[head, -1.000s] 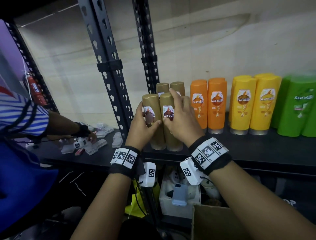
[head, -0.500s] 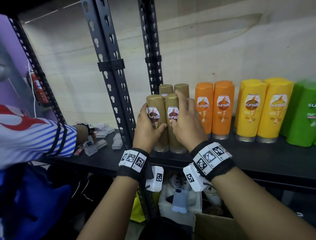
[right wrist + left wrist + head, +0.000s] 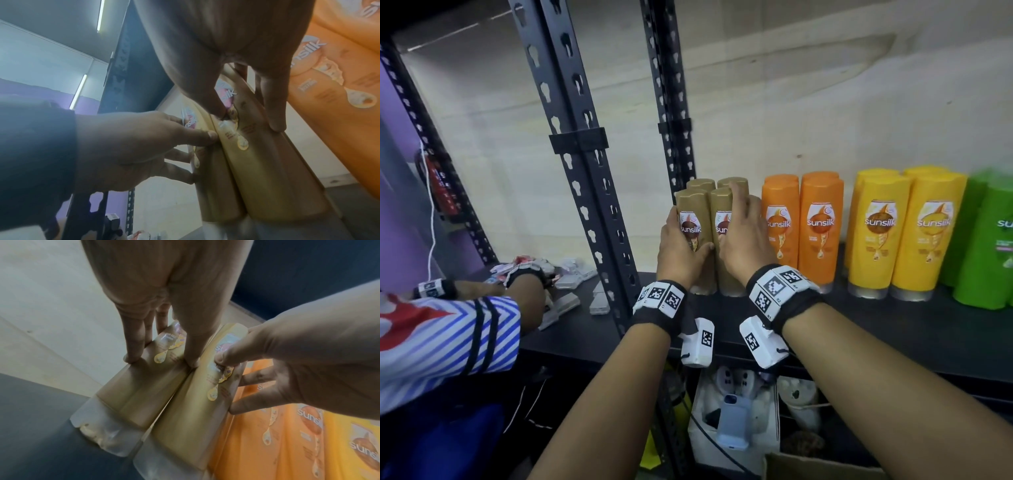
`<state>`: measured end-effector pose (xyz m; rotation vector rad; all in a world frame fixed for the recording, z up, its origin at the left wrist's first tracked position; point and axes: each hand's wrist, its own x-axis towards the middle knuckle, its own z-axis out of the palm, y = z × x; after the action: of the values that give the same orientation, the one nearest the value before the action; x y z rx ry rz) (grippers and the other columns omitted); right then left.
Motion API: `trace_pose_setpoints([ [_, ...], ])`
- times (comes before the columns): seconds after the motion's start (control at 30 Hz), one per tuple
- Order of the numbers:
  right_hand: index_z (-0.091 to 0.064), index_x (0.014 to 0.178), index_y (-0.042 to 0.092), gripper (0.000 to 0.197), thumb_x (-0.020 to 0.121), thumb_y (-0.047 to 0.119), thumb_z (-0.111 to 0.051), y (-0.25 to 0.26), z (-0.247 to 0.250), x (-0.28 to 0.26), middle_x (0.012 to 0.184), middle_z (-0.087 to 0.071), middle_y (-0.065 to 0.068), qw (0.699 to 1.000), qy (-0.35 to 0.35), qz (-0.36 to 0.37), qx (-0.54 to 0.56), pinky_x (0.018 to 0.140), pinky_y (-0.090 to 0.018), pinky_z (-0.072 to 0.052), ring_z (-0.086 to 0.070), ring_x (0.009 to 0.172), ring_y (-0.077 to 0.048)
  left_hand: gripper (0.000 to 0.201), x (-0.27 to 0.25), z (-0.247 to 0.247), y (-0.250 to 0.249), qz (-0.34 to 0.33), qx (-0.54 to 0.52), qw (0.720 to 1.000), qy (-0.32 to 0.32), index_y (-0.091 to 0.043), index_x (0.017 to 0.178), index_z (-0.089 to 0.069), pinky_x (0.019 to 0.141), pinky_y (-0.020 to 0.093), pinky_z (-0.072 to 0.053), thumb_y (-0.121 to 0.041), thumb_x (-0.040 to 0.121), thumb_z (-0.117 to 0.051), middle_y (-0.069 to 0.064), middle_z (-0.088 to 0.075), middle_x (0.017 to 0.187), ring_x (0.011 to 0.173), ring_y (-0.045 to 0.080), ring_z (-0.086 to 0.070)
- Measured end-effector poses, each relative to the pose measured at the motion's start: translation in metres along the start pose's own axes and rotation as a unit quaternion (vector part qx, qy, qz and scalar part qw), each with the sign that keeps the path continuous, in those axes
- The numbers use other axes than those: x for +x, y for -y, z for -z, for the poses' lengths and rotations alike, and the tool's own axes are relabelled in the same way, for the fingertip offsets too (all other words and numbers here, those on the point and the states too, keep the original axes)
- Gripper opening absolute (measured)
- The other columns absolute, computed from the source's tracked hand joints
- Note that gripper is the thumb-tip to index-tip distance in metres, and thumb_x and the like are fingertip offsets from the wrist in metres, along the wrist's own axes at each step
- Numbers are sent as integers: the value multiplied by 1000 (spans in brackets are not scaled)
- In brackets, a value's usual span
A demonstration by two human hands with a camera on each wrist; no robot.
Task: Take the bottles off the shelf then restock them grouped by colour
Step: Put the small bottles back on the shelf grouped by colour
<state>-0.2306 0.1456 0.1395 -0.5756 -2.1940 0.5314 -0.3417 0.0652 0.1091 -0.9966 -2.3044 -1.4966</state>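
— Hands? Left hand (image 3: pixel 681 246) grasping front-left gold bottle (image 3: pixel 690 219), right hand (image 3: pixel 744 240) grasping front-right gold bottle (image 3: pixel 720 216).
— Where? Upright at the shelf's (image 3: pixel 859 322) left end, beside orange bottles (image 3: pixel 803 222).

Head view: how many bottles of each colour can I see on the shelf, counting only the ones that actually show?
gold bottles: 4
orange bottles: 3 (the top of one shows behind the front pair)
yellow bottles: 4
green bottles: 2 (cut off by the frame edge; there may be more)
Total: 13 in view
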Motion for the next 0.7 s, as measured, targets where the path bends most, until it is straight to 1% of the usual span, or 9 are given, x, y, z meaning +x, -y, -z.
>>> trace_pose_setpoints([
  [0.1, -14, 159, 24, 94, 86, 3, -70, -3, -4, 6, 154, -31, -13, 1000, 1, -7, 4, 104, -47, -47, -50, 128, -38, 90, 8, -6, 3, 4, 1, 1000, -5, -17, 155, -33, 112, 43, -43, -20, 81, -83, 8, -50, 145, 134, 26, -50],
  [0.23, -13, 159, 23, 96, 86, 6, -72, -4, -8, 11, 160, -23, -11, 1000, 5, -9, 9, 105, -47, -49, -51, 131, -39, 90, 14, -11, 7, 15, -19, 1000, -10, -16, 154, -33, 114, 46, -42, -18, 79, -84, 8, -48, 147, 136, 26, -49],
  [0.37, -12, 158, 24, 94, 86, 4, -70, -7, -12, 14, 165, -13, -12, 1000, -2, -7, 12, 109, -50, -47, -46, 137, -39, 89, 16, -14, 7, 22, -34, 999, -11, -15, 153, -34, 113, 47, -44, -16, 79, -84, 8, -49, 146, 135, 26, -51],
  [0.43, -10, 158, 25, 96, 87, 5, -71, -8, -14, 15, 167, -8, -15, 1000, 0, -11, 7, 111, -51, -45, -40, 142, -40, 89, 17, -14, 7, 26, -40, 999, -8, -16, 153, -34, 113, 47, -44, -15, 79, -84, 8, -50, 146, 135, 26, -51],
  [0.57, -5, 159, 29, 98, 89, 8, -72, -10, -17, 16, 169, -3, -17, 1000, 4, -28, -2, 113, -51, -40, -27, 150, -42, 89, 18, -14, 5, 36, -37, 999, 7, -18, 154, -30, 112, 47, -44, -16, 82, -82, 9, -54, 144, 133, 28, -54],
  [0.7, -2, 158, 32, 101, 89, 9, -73, -10, -20, 19, 169, -2, -17, 999, 10, -36, 0, 114, -52, -39, -26, 151, -43, 88, 18, -15, 5, 54, -39, 998, 20, -24, 155, -23, 109, 44, -48, -18, 87, -78, 9, -61, 139, 125, 29, -60],
])
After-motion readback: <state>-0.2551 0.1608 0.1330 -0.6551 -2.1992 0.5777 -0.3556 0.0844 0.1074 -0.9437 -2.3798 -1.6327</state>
